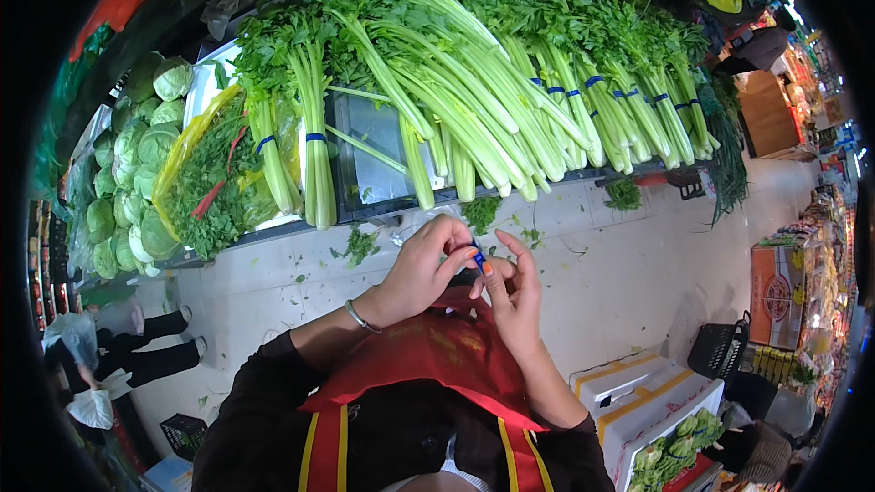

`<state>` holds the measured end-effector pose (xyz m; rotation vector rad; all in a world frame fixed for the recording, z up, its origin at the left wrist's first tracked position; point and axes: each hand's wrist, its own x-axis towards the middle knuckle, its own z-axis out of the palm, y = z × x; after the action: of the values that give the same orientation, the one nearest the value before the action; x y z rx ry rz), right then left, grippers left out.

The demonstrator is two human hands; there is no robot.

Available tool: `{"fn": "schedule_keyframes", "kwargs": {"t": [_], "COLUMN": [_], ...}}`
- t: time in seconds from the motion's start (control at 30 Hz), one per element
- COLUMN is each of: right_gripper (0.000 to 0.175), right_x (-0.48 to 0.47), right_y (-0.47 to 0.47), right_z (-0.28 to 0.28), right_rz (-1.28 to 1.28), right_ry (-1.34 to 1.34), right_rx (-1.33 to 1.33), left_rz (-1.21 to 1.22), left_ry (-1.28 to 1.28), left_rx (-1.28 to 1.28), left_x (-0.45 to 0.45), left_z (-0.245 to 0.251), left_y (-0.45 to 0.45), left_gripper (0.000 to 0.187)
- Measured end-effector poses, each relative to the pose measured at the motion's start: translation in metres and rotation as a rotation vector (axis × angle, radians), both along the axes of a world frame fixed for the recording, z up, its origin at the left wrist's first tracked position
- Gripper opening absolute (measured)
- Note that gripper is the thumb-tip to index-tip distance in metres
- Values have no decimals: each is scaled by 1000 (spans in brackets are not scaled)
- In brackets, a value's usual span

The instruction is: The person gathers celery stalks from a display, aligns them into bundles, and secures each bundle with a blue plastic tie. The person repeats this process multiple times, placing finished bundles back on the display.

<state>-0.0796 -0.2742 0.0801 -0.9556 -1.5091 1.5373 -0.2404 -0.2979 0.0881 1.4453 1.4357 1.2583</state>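
Observation:
Both hands meet in front of my red apron [437, 355]. A short strip of blue banding tape [478, 257] runs between my left hand [434, 263] and my right hand [514, 287]. The left thumb and forefinger pinch its upper end, and the right thumb presses its lower end. Just beyond the hands, loose unbanded celery [472, 109] lies heaped on the display stand, stalk ends towards me. Celery bunches bound with blue bands [618, 116] lie to the right. Two more banded bunches [316, 164] rest at the left, beside a grey panel [372, 143].
Cabbages [137, 164] and leafy herbs in yellow plastic [205, 198] fill the stand's left end. Leaf scraps [359, 246] litter the tiled floor. Behind me at right stand a white foam box [636, 389] and a black basket [718, 345]. A person [147, 348] stands at left.

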Motion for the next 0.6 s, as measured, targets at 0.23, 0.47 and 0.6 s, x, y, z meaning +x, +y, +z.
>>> {"fn": "schedule_keyframes", "kwargs": {"t": [0.23, 0.47, 0.6], "right_gripper": [48, 52, 51], "right_x": [23, 16, 4], "right_y": [64, 94, 94], "right_z": [-5, -5, -6], "right_rz": [77, 98, 46], "right_ry": [11, 13, -40], "right_rx": [30, 0, -3], "left_rz": [9, 176, 96], "left_ry": [105, -305, -108], "left_rx": [45, -92, -52], "left_x": [16, 15, -5], "left_z": [-3, -12, -17], "left_y": [56, 85, 98], "left_gripper": [35, 14, 9]}}
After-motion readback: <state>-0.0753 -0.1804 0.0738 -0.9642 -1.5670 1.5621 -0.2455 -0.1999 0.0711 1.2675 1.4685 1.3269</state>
